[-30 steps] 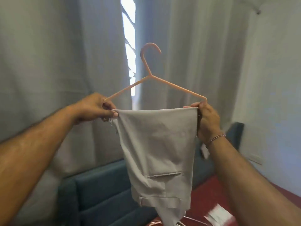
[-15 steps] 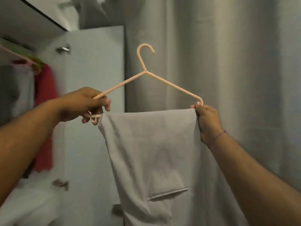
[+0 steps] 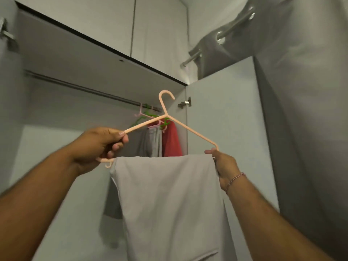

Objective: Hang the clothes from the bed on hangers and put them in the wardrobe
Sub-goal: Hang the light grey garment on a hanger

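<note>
Gripping the peach plastic hanger (image 3: 190, 129) at both ends, the left hand (image 3: 98, 146) and right hand (image 3: 225, 164) held the draped light-grey trousers (image 3: 167, 200) below the wardrobe's dark metal rail (image 3: 84, 89). A second before, grey curtains filled the background; no writing was legible.

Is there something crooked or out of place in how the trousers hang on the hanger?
Yes. The peach hanger is tilted, left end higher, and the grey trousers sit bunched toward the right hand, leaving bare bar by the left hand. Nothing looks damaged.
</note>
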The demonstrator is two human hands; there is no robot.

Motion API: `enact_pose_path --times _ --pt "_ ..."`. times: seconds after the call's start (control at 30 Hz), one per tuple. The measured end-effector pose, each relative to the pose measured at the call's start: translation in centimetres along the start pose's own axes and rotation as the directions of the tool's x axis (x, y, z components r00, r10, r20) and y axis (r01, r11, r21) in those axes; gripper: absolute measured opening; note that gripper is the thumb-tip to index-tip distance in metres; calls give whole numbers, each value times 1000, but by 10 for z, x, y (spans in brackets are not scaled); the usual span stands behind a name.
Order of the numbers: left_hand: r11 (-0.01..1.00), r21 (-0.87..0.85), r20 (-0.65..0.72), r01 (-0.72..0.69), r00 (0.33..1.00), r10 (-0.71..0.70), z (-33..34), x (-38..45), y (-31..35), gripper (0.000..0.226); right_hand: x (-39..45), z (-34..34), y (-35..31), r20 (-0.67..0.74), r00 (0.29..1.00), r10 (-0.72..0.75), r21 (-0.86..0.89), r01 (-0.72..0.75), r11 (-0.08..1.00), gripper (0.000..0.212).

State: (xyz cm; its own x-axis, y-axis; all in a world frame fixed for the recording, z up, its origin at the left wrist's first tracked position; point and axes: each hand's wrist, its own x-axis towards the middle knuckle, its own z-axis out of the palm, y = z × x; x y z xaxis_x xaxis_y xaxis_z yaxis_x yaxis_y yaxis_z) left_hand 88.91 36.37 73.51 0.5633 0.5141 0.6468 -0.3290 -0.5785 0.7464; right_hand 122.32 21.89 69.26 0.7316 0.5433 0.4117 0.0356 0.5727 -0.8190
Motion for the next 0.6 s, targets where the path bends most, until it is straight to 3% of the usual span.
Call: enact_pose_path --times 0.1,0.23,0.37,0.43,0.6 --pt "997 48 -190 58 981 -48 1 -1 -2 29 25 40 30 114 993 14 45 -19 999 35" --pt "986 119 -381 118 923 -65 8 10 -3 27 56 78 61 186 983 4 34 -11 999 76" --pt "982 81 -530 169 842 -101 12 40 0 29 93 103 85 202 977 -73 -215 117 970 112" --pt "988 15 -538 154 834 -122 19 57 1 31 108 115 94 291 950 -110 -274 193 942 107" --pt "995 -93 -522 45 849 -87 52 112 -7 33 103 156 81 462 860 -217 -152 318 936 37"
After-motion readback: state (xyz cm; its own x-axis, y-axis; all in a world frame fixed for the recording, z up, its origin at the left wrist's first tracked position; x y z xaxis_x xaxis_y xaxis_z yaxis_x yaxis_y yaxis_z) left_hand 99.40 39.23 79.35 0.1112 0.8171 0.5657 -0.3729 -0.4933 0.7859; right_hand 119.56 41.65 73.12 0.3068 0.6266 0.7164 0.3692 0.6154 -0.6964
